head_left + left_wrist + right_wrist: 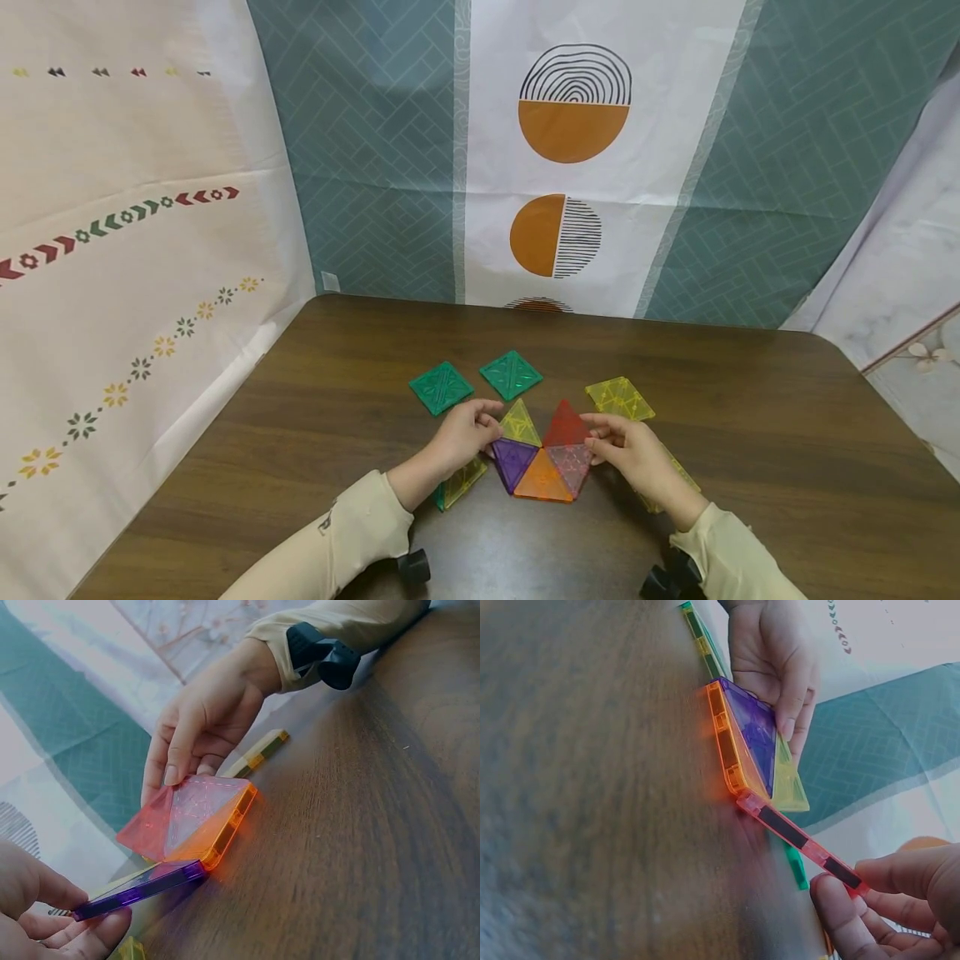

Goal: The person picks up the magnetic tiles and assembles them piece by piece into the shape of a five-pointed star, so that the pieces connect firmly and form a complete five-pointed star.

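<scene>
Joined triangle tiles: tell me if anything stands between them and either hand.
Nothing visible does. The left hand grips the joined triangle tiles at the purple triangle, the right hand at the pink triangle.

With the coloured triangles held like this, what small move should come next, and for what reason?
I would perhaps fold both sides inward until the yellow triangle meets the red triangle. The left hand and right hand hold the joined triangles, sides tilted up from the orange triangle, and a gap lies open between yellow and red.
</scene>
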Demonstrator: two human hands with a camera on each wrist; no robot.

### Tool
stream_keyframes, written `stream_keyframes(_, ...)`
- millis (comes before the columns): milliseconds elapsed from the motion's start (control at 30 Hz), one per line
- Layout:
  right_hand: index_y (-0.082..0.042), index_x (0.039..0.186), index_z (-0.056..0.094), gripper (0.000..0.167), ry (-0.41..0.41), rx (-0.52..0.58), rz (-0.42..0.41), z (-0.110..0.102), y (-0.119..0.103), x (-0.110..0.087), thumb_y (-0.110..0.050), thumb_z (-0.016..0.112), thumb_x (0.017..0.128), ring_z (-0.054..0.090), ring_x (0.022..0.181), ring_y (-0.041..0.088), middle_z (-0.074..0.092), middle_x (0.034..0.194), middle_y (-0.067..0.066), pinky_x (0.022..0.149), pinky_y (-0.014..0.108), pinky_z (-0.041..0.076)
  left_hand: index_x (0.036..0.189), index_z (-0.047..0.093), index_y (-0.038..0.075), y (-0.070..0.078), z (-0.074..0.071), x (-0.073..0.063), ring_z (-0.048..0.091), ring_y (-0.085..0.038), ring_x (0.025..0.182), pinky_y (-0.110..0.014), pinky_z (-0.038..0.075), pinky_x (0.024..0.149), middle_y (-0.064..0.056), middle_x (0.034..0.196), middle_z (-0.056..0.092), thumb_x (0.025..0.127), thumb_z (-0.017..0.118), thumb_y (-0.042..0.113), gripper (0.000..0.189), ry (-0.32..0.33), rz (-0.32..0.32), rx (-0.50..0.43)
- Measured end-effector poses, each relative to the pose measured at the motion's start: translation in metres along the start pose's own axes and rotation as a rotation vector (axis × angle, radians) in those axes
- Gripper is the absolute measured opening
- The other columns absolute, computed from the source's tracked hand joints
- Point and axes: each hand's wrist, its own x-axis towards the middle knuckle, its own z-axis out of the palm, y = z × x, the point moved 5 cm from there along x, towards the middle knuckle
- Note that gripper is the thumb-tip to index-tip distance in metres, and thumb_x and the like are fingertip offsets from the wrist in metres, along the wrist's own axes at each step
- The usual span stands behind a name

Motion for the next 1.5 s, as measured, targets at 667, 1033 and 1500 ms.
stream_keyframes(667, 0.013, 0.127, 0.053, 0.037, 0.0, 0.081, 0.018, -0.0021, 0.0021, 0.0008, -0.002, 0.059, 0.093, 0.063, 0.073, 0.007, 0.062, 0.096, 0.022, 0.067, 0.024, 0.058, 0.13, 0.051, -0.005, -0.0013, 0.0023, 0.0012, 0.06, -0.011, 0.067, -0.032, 0.058, 0.065, -0.018, 0.093, 0.066, 0.094, 0.054, -0.001, 0.036, -0.06, 0.013, -0.015)
stream_keyframes(1033, 0.007, 0.131, 0.051, 0.038, 0.061, 0.129, 0.026, -0.0082, -0.0017, 0.0006, -0.002, 0.057, 0.094, 0.063, 0.075, 0.006, 0.062, 0.099, 0.023, 0.07, 0.026, 0.058, 0.132, 0.052, 0.002, 0.003, -0.0002, 0.0011, 0.058, -0.01, 0.069, -0.033, 0.056, 0.069, -0.016, 0.092, 0.064, 0.095, 0.054, -0.001, 0.037, 0.022, 0.051, -0.075)
stream_keyframes(1500, 0.009, 0.133, 0.046, 0.039, 0.065, 0.263, 0.051, -0.0088, 0.0011, -0.0013, -0.002, 0.052, 0.096, 0.062, 0.078, 0.007, 0.059, 0.102, 0.023, 0.071, 0.025, 0.057, 0.132, 0.055, 0.002, -0.0005, 0.0018, -0.0006, 0.058, -0.009, 0.08, -0.033, 0.057, 0.074, -0.021, 0.1, 0.064, 0.097, 0.052, 0.001, 0.036, 0.097, 0.093, -0.135)
